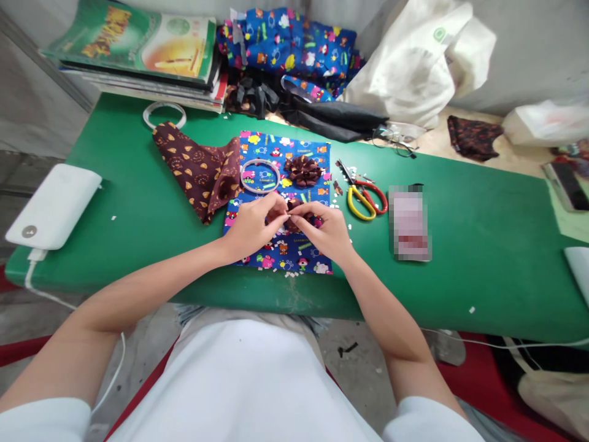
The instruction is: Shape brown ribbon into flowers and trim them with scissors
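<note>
My left hand (255, 226) and my right hand (327, 232) meet over a blue cartoon-print cloth (253, 144), fingertips pinched together. What lies between them is too small to make out. Just behind the fingertips, partly covered, is a dark brown piece of gathered fabric (293, 222). Farther back on the cloth rests a brown fabric flower (304, 171). A thin pale ring (260, 176), perhaps a tape roll, lies beyond my left hand. Brown leaf-print fabric (200, 169) is crumpled to the left. Scissors (367, 199) with one yellow and one red handle lie partly open to the right.
A white power bank (54, 205) with a cable sits at the left, near a white ring (164, 115). Books (138, 40), folded blue fabric (294, 46) and a white bag (409, 67) line the back. A blurred pinkish item (409, 224) lies right of the scissors. White scraps dot the green tabletop (483, 245).
</note>
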Demonstrator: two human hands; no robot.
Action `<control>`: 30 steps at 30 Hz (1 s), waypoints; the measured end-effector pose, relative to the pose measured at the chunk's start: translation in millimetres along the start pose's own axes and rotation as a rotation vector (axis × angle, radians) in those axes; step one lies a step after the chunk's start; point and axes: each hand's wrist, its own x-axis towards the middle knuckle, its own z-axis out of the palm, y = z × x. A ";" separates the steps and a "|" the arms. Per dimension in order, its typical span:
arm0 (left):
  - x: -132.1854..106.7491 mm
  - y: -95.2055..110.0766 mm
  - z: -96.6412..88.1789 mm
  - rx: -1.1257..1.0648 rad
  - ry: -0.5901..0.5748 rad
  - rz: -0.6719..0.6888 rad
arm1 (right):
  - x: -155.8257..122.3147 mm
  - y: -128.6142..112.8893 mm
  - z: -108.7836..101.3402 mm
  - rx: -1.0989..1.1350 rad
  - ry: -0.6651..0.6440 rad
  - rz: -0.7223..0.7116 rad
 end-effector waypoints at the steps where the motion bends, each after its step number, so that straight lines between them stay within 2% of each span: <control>1: 0.0 0.1 -0.1 0.004 0.000 0.001 | -0.1 -0.1 0.1 -0.006 0.000 -0.002; 16: -0.1 -0.3 -0.3 0.003 -0.019 -0.010 | -0.4 -0.3 1.3 -0.059 0.016 -0.158; 30: -1.2 -0.7 0.5 0.010 -0.043 0.011 | -0.7 0.6 5.1 -0.073 0.080 -0.200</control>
